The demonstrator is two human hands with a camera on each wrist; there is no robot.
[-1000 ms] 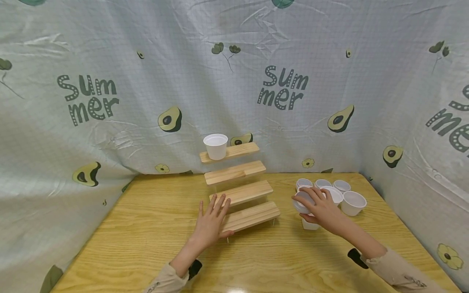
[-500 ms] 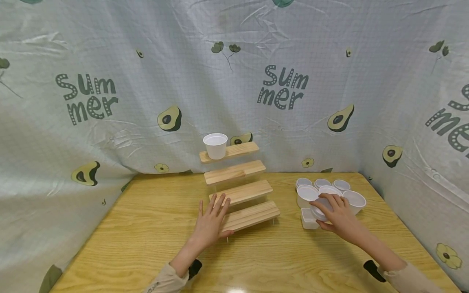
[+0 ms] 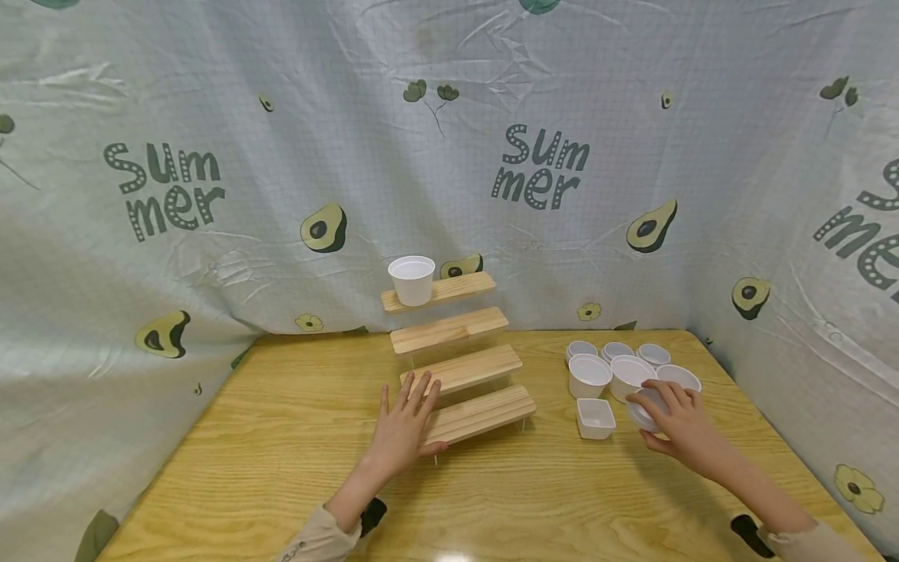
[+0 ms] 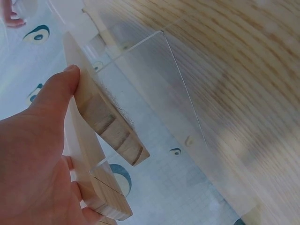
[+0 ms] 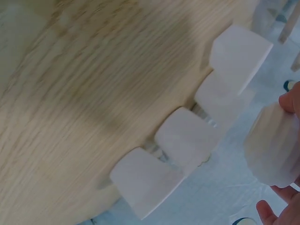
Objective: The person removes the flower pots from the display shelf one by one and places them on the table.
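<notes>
My left hand rests on the left end of a four-tier wooden display stand. Its fingers lie straight against the second board, and the thumb touches the lowest one. In the left wrist view the thumb presses on a board's end, close to a clear side panel. A round translucent plastic tub is pinched between the thumb and fingers of my right hand, just right of a square tub. The held tub looks blurred in the right wrist view.
One white cup stands on the left of the top tier. Behind the square tub are white cups in a row, the rightmost partly hidden by my right hand. Small round tubs line the back. A printed curtain surrounds the table.
My right hand has carried the round tub to the right and slightly toward me, away from in front of the cups, uncovering the square tub. The left hand stays on the stand.
</notes>
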